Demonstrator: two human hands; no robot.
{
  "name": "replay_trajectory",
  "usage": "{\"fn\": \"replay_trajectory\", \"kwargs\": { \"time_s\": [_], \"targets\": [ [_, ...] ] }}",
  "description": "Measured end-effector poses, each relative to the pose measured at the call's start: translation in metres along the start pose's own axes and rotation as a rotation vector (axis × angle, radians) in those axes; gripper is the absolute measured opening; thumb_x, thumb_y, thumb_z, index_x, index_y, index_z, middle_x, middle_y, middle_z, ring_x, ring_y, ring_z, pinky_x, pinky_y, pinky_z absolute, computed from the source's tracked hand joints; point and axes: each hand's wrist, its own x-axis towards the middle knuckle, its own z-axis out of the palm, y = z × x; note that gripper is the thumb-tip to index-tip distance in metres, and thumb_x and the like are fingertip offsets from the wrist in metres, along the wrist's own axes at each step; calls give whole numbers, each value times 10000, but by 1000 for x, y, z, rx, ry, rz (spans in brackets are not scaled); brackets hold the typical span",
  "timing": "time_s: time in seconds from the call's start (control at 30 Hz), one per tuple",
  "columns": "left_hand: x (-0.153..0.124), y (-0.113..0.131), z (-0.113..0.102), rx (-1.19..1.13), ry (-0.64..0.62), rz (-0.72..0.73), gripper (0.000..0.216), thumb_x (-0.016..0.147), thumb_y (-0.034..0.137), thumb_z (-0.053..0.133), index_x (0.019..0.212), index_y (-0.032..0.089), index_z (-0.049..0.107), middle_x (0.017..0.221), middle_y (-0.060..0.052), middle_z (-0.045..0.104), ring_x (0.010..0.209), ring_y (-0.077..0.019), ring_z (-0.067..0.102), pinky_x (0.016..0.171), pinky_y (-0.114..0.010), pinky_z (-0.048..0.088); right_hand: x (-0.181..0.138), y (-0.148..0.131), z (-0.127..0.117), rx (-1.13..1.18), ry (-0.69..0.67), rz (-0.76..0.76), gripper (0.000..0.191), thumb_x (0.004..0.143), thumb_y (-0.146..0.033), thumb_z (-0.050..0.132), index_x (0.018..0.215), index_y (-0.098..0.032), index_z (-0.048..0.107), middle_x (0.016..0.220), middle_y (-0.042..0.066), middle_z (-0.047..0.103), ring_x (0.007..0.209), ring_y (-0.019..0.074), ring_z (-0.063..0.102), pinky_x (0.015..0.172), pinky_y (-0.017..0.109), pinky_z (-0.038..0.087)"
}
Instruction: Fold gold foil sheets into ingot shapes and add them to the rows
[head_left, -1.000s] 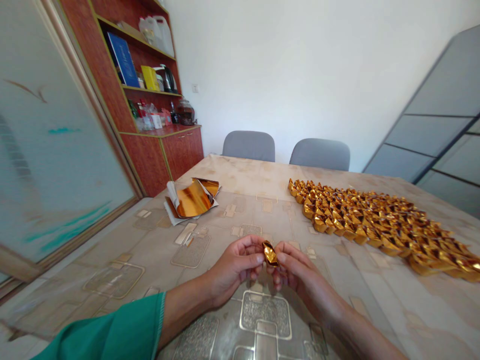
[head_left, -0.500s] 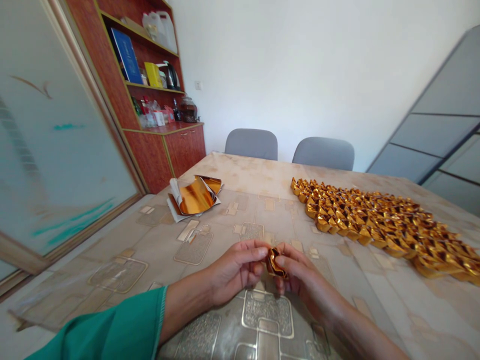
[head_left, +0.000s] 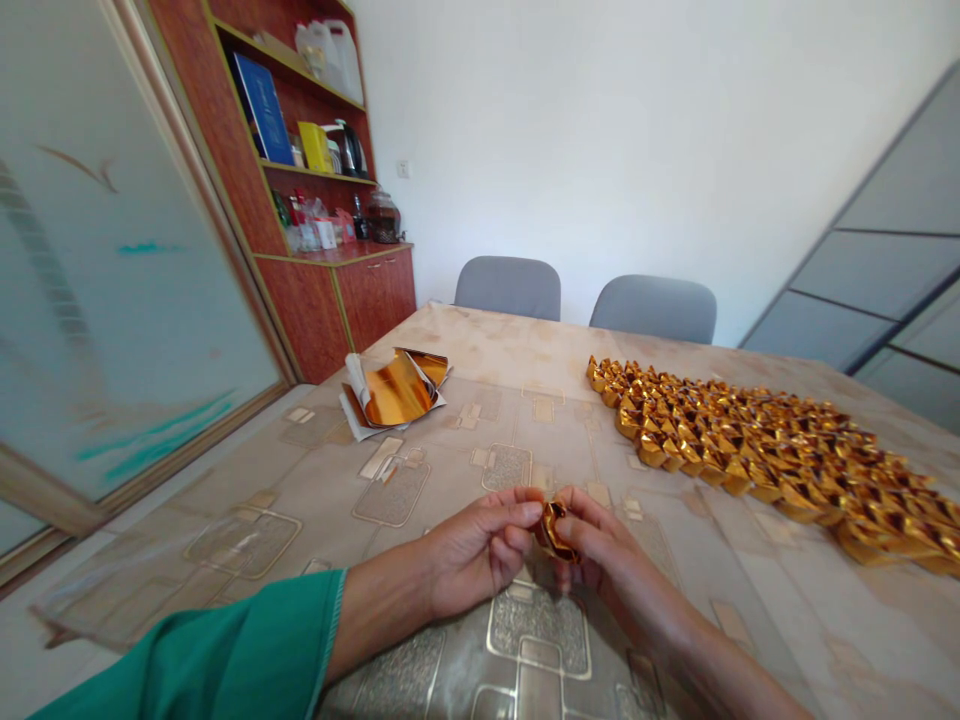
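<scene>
A small folded gold foil paper ingot (head_left: 556, 532) is held between my two hands, just above the table near its front. My left hand (head_left: 484, 545) is closed, thumb and forefinger pinching the ingot's left end. On the other side my right hand (head_left: 600, 535) grips it, the thumb pressed along its opening. Its underside is partly hidden by my fingers. To the right lie many finished-looking gold paper ingots (head_left: 750, 430), set close together in rows. At the left is a loose stack of gold foil paper sheets (head_left: 397, 388) with white backs.
A patterned plastic cloth covers the table (head_left: 495, 350). Two grey chairs (head_left: 508, 287) stand at its far side. Behind on the left is a reddish wooden cabinet (head_left: 300, 290) with shelves of bottles, beside a frosted glass door (head_left: 135, 300).
Both hands keep hold of the ingot, with only slight finger shifts around it. The whole view has moved a little, so everything appears slightly farther right.
</scene>
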Motion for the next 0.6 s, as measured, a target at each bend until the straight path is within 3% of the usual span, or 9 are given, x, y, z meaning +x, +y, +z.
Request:
{"fn": "replay_trajectory", "kwargs": {
  "time_s": [0.33,0.6],
  "targets": [
    [3,-5,0,41,-60,70,111,809,-23,641,857,74,668,698,-24,620,438,-3,524,398,-47,411,3,3,-1,-102,13,-14,363,781,-466,726,821,-204,478,666,-51,490,531,83,443,506,235,404],
    [3,-4,-2,46,-78,47,97,804,-3,665,868,69,658,716,-23,624,454,-3,541,414,-44,421,7,10,-4,-62,14,-10,372,779,-466,742,839,-206,483,626,-59,511,482,72,452,477,218,374]
  ]
}}
